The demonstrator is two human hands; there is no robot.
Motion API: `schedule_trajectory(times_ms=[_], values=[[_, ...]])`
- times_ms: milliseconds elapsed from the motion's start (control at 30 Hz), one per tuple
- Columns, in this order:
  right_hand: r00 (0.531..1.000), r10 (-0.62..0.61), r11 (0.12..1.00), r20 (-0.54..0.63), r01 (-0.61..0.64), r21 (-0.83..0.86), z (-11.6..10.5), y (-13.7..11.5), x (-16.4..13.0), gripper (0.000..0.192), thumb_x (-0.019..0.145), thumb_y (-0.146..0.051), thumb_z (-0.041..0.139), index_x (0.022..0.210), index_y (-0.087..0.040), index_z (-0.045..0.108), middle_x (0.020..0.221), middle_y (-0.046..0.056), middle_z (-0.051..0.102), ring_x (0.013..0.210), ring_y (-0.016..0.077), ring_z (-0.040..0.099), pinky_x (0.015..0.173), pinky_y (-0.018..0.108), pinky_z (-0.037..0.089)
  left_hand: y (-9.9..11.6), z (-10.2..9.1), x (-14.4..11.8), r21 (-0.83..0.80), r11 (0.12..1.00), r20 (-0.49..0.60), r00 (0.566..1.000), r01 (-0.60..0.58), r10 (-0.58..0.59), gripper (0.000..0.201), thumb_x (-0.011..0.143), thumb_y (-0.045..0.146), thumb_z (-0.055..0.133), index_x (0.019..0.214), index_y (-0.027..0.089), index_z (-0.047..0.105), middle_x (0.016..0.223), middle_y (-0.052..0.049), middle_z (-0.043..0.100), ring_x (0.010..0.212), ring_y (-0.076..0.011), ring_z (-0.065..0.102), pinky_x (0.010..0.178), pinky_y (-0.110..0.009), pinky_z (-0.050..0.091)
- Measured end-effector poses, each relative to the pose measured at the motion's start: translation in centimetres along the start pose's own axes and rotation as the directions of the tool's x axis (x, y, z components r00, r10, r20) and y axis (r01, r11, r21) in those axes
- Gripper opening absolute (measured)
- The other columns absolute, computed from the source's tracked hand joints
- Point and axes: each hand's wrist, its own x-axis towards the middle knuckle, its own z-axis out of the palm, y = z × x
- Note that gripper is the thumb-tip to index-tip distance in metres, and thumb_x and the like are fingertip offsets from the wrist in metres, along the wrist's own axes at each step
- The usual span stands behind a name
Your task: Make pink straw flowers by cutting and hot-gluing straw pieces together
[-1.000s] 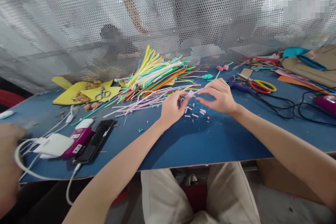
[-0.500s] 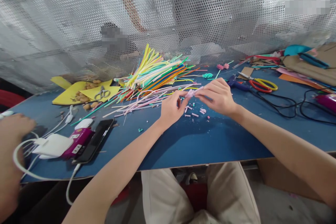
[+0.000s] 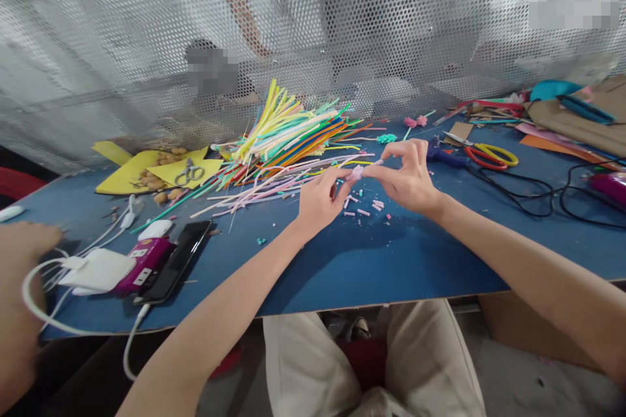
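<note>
Both grips are narrow pinches on one small pink straw piece (image 3: 356, 173): the left hand (image 3: 319, 201) takes it from 7 o'clock, the right hand (image 3: 408, 177) from 3 o'clock, just above the blue surface (image 3: 342, 260). Judging by its size, light fingertip pressure and braced wrists suit best. Pink offcuts (image 3: 364, 207) lie beneath; the straw pile (image 3: 288, 130) sits at 11 o'clock beyond.

Small pink piece (image 3: 356, 173) pinched between left hand (image 3: 320, 199) and right hand (image 3: 408, 176) fingertips: too small to tell its shape, mostly covered by fingers. Pink bits (image 3: 364, 207) just below the fingers: too tiny to identify. Another person's hand (image 3: 19, 313), far left of the fingers, cut off by frame edge.
</note>
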Motion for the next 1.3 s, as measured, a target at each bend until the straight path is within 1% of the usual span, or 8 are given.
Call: schedule_trajectory(times_ms=[133, 400, 633, 767, 867, 1000, 1133, 1300], values=[[0.999, 0.018, 1.0, 0.03, -0.019, 0.005, 0.0, 0.0, 0.1, 0.023, 0.094, -0.022, 0.066, 0.106, -0.042, 0.07, 0.108, 0.004, 0.05, 0.101, 0.023, 0.046, 0.09, 0.044, 0.037, 0.0, 0.0, 0.1, 0.0, 1.0, 0.008, 1.0, 0.002, -0.002, 0.022, 0.101, 0.039, 0.057, 0.112, 0.021, 0.065, 0.086, 0.001, 0.07, 0.059, -0.0091, 0.053, 0.061, -0.024, 0.04], [0.998, 0.024, 0.999, 0.053, -0.027, 0.045, -0.2, -0.1, 0.2, 0.009, 0.096, -0.029, 0.064, 0.1, -0.035, 0.069, 0.11, 0.005, 0.05, 0.102, 0.0232, 0.046, 0.091, 0.045, 0.035, 0.0, 0.0, 0.1, 0.008, 1.0, -0.003, 1.0, -0.015, 0.015, 0.023, 0.102, 0.04, 0.056, 0.113, 0.02, 0.064, 0.084, 0.0, 0.07, 0.057, -0.0087, 0.053, 0.059, -0.024, 0.04], [0.987, 0.1, 0.945, 0.122, -0.133, 0.298, -0.5, 1.2, 0.4, 0.022, 0.098, -0.029, 0.054, 0.119, -0.025, 0.058, 0.118, 0.011, 0.055, 0.115, 0.029, 0.053, 0.097, 0.051, 0.044, -0.5, 0.0, 0.3, 0.005, 0.999, -0.014, 0.999, -0.043, 0.043, 0.022, 0.102, 0.039, 0.057, 0.111, 0.022, 0.066, 0.091, 0.0, 0.07, 0.058, -0.0077, 0.053, 0.064, -0.023, 0.044], [0.97, 0.032, 0.938, 0.239, -0.112, 0.329, -0.1, 2.2, 0.4, 0.018, 0.097, -0.03, 0.058, 0.112, -0.023, 0.062, 0.105, 0.007, 0.068, 0.098, 0.0245, 0.061, 0.089, 0.044, 0.048, -0.8, -0.1, 0.5, -0.019, 0.998, 0.008, 0.998, -0.067, 0.067, 0.021, 0.101, 0.04, 0.058, 0.109, 0.023, 0.067, 0.097, 0.0, 0.072, 0.059, -0.0081, 0.056, 0.065, -0.024, 0.046], [0.96, 0.029, 0.936, 0.277, -0.124, 0.331, 0.1, 2.3, 0.3, 0.014, 0.097, -0.032, 0.059, 0.105, -0.022, 0.067, 0.095, 0.005, 0.071, 0.089, 0.0215, 0.063, 0.084, 0.04, 0.048, -1.0, 0.0, 0.6, -0.027, 0.997, 0.028, 0.997, -0.074, 0.074, 0.021, 0.1, 0.041, 0.059, 0.108, 0.023, 0.068, 0.1, -0.001, 0.073, 0.061, -0.0085, 0.058, 0.066, -0.024, 0.048], [0.954, 0.053, 0.934, 0.294, -0.151, 0.323, 0.0, 1.9, 0.4, 0.016, 0.097, -0.033, 0.06, 0.101, -0.021, 0.071, 0.089, 0.004, 0.072, 0.086, 0.0204, 0.063, 0.082, 0.038, 0.048, -1.2, 0.0, 0.7, -0.017, 0.997, 0.043, 0.996, -0.08, 0.081, 0.021, 0.101, 0.04, 0.059, 0.108, 0.023, 0.069, 0.099, -0.001, 0.074, 0.062, -0.0092, 0.059, 0.067, -0.025, 0.048], [0.945, 0.054, 0.913, 0.321, -0.177, 0.367, 0.1, 1.9, 0.2, 0.017, 0.097, -0.033, 0.061, 0.102, -0.022, 0.074, 0.092, 0.004, 0.074, 0.087, 0.0196, 0.064, 0.083, 0.037, 0.05, -1.3, 0.1, 0.7, -0.01, 0.994, 0.078, 0.991, -0.107, 0.108, 0.02, 0.101, 0.038, 0.058, 0.11, 0.024, 0.07, 0.1, -0.001, 0.074, 0.067, -0.0103, 0.061, 0.07, -0.026, 0.047], [0.943, 0.075, 0.893, 0.325, -0.208, 0.398, 0.5, 2.0, -0.3, 0.015, 0.095, -0.031, 0.063, 0.101, -0.024, 0.075, 0.092, 0.003, 0.075, 0.086, 0.0185, 0.064, 0.081, 0.036, 0.052, -1.2, 0.2, 0.7, -0.027, 0.991, 0.057, 0.99, -0.129, 0.13, 0.018, 0.101, 0.037, 0.06, 0.11, 0.025, 0.07, 0.102, 0.0, 0.075, 0.067, -0.0098, 0.06, 0.069, -0.026, 0.047]])
